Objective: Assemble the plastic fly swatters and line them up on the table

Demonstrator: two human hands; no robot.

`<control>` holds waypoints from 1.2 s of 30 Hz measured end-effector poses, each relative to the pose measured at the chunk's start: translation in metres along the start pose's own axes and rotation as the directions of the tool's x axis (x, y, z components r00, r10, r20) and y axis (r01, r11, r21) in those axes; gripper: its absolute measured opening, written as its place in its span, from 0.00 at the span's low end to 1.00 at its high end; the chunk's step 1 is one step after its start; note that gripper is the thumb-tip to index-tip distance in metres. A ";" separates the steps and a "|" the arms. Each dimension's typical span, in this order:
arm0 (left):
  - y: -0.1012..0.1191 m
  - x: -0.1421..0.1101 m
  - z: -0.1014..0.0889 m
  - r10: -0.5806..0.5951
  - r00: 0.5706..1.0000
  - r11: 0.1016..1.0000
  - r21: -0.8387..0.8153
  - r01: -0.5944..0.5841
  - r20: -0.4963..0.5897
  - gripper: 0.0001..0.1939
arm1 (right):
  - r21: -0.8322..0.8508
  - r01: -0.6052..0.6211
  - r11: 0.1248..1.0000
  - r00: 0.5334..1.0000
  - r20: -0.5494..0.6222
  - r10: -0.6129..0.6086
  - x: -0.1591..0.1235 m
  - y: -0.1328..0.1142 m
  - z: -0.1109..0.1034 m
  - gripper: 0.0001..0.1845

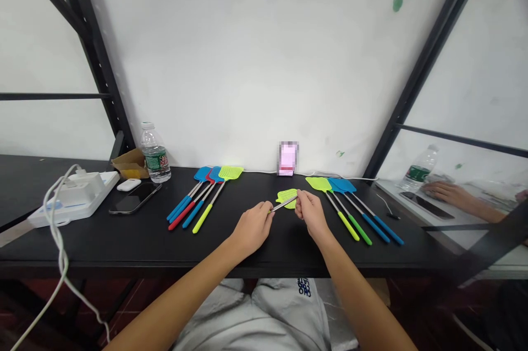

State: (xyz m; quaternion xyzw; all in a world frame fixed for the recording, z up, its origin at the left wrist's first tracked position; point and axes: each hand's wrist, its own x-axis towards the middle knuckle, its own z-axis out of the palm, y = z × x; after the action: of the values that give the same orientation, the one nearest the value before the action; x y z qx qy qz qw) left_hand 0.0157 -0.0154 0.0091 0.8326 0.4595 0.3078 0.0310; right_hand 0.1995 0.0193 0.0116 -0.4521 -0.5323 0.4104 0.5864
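Note:
Between my hands a thin metal rod of a fly swatter [284, 203] slants up to the right. My left hand [252, 228] is closed round its lower left end, where a bit of yellow-green shows. The fingers of my right hand [310, 212] pinch its upper right end. A yellow-green perforated swatter head [285, 196] shows just behind the rod; how it joins the rod is hidden. To the left lies a row of blue, red and yellow-green fly swatters [202, 197]. On the right another row of yellow-green, green and blue fly swatters [355, 210] is fanned out.
A pixelated phone [287, 158] stands against the wall on the black table [231, 254]. At left are a water bottle [155, 155], cardboard box [131, 163], white case [128, 185], dark phone [136, 198] and power strip [78, 199] with cables. Another person's hand [447, 192] is beyond the right frame.

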 end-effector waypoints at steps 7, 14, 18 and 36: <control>0.001 -0.001 0.000 0.036 0.999 0.999 -0.004 -0.036 -0.033 0.10 | 0.093 -0.107 0.990 0.983 0.162 0.091 -0.005 -0.002 0.008 0.26; 0.001 0.000 0.001 0.010 0.999 0.999 0.052 -0.008 -0.030 0.10 | 0.159 -0.017 0.987 0.997 -0.076 0.030 0.002 0.002 0.000 0.26; 0.001 0.000 0.002 0.008 0.999 0.998 0.069 -0.005 -0.033 0.11 | 0.204 0.040 0.978 0.979 -0.205 0.003 0.004 0.003 -0.004 0.26; 0.004 -0.002 -0.001 0.212 0.971 0.976 0.019 -0.215 0.113 0.13 | -0.049 -0.139 0.989 0.987 0.074 0.143 0.000 0.004 0.001 0.21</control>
State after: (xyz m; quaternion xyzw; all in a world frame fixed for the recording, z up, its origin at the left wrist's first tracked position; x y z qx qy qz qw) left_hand 0.0176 -0.0197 0.0103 0.8933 0.3695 0.2558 0.0102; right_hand 0.1983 0.0200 0.0077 -0.4852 -0.5300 0.4562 0.5249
